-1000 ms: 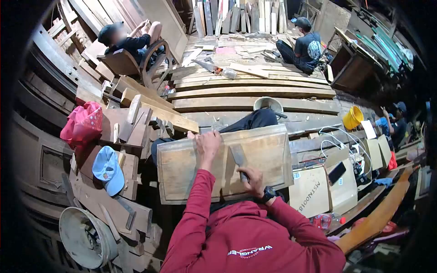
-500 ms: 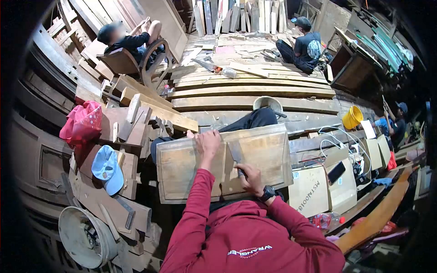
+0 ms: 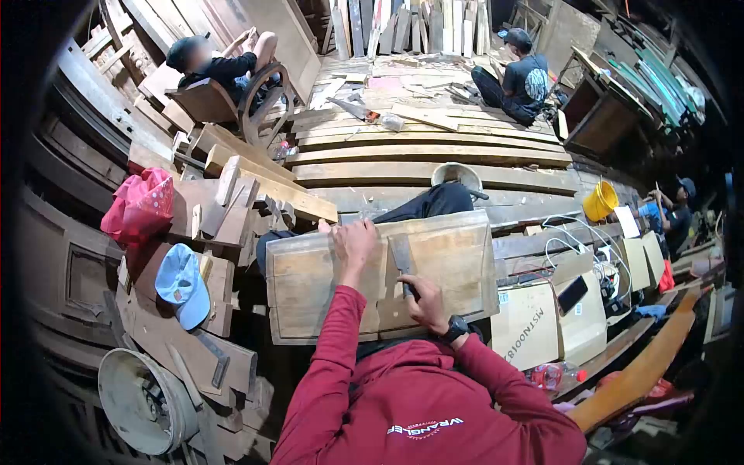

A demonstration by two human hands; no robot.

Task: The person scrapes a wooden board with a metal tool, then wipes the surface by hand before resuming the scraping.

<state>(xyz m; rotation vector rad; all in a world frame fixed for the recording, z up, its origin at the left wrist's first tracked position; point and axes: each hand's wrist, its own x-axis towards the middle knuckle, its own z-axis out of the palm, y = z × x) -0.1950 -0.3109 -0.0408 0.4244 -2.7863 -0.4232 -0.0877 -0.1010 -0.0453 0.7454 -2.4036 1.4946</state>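
A wooden panel (image 3: 457, 263) with a grooved border lies across my lap. My right hand (image 3: 427, 304) is closed around the dark handle of a putty knife (image 3: 400, 252), whose flat metal blade points away from me over the middle of the panel. To the left of the blade, my left hand (image 3: 356, 244) reaches over the panel, its fingers bent at the far edge and gripping it. The undersides of those fingers are hidden.
To the left are a blue cap (image 3: 183, 287), a pink bag (image 3: 141, 205) and a dirty bucket (image 3: 147, 401). An opened cardboard box (image 3: 527, 322) bears a phone (image 3: 573, 295) on my right. Long planks (image 3: 434, 156) lie ahead; other people sit farther off.
The putty knife and my right hand have shifted very slightly away from me. My left hand keeps its place on the panel.
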